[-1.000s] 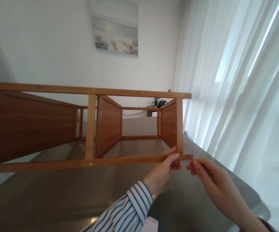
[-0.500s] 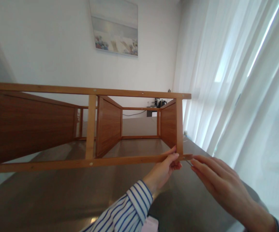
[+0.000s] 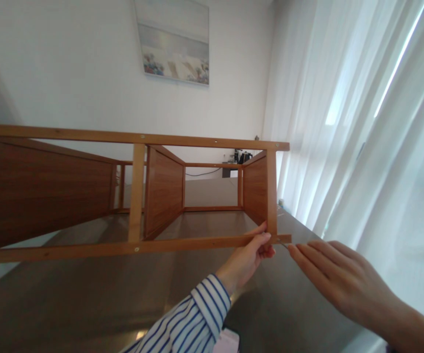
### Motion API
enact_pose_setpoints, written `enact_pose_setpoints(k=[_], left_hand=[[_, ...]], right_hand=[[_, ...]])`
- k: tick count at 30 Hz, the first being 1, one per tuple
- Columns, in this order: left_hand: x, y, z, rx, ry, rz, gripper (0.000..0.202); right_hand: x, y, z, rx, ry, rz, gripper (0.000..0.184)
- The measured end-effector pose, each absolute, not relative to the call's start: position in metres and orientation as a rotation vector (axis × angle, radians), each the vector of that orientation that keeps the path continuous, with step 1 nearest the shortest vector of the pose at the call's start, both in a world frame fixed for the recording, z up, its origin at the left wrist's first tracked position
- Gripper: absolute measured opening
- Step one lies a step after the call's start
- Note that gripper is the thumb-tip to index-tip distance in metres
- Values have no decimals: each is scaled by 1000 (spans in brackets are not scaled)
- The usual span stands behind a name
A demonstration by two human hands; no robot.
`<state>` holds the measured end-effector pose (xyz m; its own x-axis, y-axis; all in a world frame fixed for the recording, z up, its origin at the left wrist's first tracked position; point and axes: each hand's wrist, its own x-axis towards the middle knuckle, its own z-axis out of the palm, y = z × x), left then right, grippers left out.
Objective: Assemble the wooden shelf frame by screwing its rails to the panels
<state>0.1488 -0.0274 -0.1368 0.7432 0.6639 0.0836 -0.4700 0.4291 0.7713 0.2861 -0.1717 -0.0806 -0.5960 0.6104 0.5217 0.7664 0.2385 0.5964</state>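
Observation:
A wooden shelf unit [image 3: 137, 191] lies on its side across the dark table, its brown panels standing upright between lighter rails. My left hand [image 3: 246, 257] is closed around the lower rail near the right corner, thumb in front and fingers reaching behind. Just right of it, my right hand [image 3: 338, 277] pinches a thin metal hex key [image 3: 284, 244], mostly hidden by the fingers. The key's tip meets the front of the rail by the corner joint, where a fastener hole is too small to make out clearly. Other screw heads show along both rails.
The dark table [image 3: 97, 294] extends under and around the shelf. A phone-like object [image 3: 227, 340] lies at the near edge under my left sleeve. White curtains [image 3: 381, 147] hang at the right. Behind are dark items [image 3: 243, 157] and a wall picture [image 3: 175, 44].
My right hand has turned and swung slightly down and right, with the hex key's visible part now lying flatter. My left hand keeps its hold on the rail; the shelf has stayed put.

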Motion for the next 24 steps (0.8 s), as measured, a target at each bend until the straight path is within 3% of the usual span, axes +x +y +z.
enact_pose_setpoints(k=[17,21,24], left_hand=[[150,-28,-137,890,252,722,32],[151,-27,-138,878,257,725,37],[150,-27,-138,887,261,718,33]], right_hand=[[257,-157,-103,-1594,-1807,-556,22],[255,-156,-101,-1643,-1790,-528,21],[262,-157,-97,-1666,-1941,-700,21]])
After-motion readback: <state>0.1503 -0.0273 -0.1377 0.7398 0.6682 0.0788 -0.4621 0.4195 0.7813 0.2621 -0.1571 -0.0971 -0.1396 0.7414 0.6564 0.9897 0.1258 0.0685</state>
